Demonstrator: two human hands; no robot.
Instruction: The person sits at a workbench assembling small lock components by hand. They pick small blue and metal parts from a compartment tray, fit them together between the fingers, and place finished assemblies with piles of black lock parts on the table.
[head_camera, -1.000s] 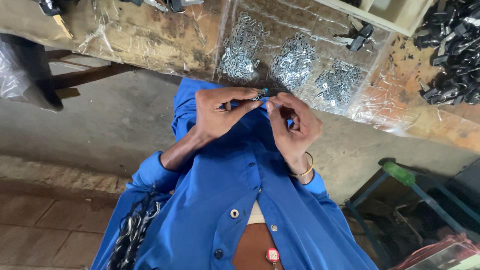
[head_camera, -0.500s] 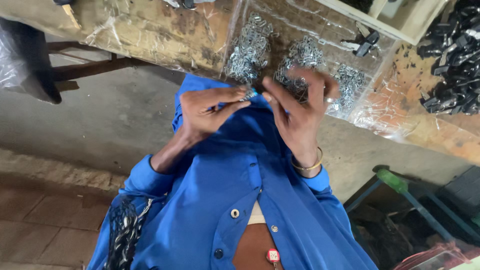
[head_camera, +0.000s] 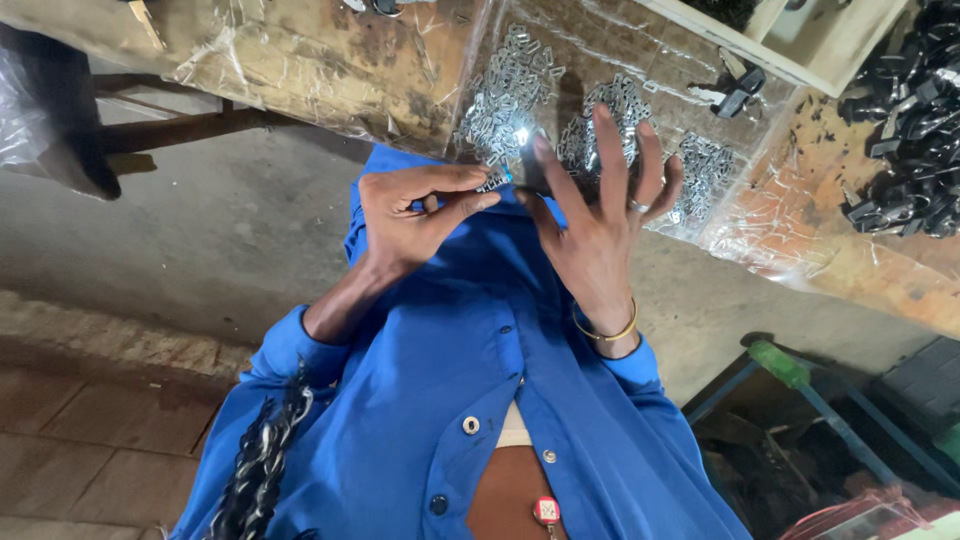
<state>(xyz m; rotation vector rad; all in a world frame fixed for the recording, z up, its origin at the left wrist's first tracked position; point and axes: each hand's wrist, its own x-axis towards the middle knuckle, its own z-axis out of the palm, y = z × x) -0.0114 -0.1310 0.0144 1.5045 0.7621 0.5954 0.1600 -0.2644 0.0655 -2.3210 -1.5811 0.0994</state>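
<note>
A worn wooden bench (head_camera: 330, 60) runs across the top of the view, its stained brown top covered with a sheet of crinkled clear plastic (head_camera: 790, 215). On the plastic lie loose heaps of small silver metal clips (head_camera: 510, 85), and to the far right a pile of black clips (head_camera: 905, 170) sits on the orange-brown wood. A pale shallow tray (head_camera: 800, 50) stands at the bench's back edge. Below the bench the floor is bare grey concrete (head_camera: 170, 250), giving way to reddish-brown tiles (head_camera: 90, 450) at the lower left. A green-tipped blue metal frame (head_camera: 800, 390) stands at the lower right. The left hand (head_camera: 415, 215) is closed in a pinch, thumb and forefinger holding a small silver clip (head_camera: 492, 182) just at the bench's front edge. The right hand (head_camera: 600, 215) is spread wide open with fingers fanned over the clip heaps, holding nothing that shows; it wears a ring and a gold bangle (head_camera: 605, 330). Both arms are in a blue shirt (head_camera: 420, 400).
</note>
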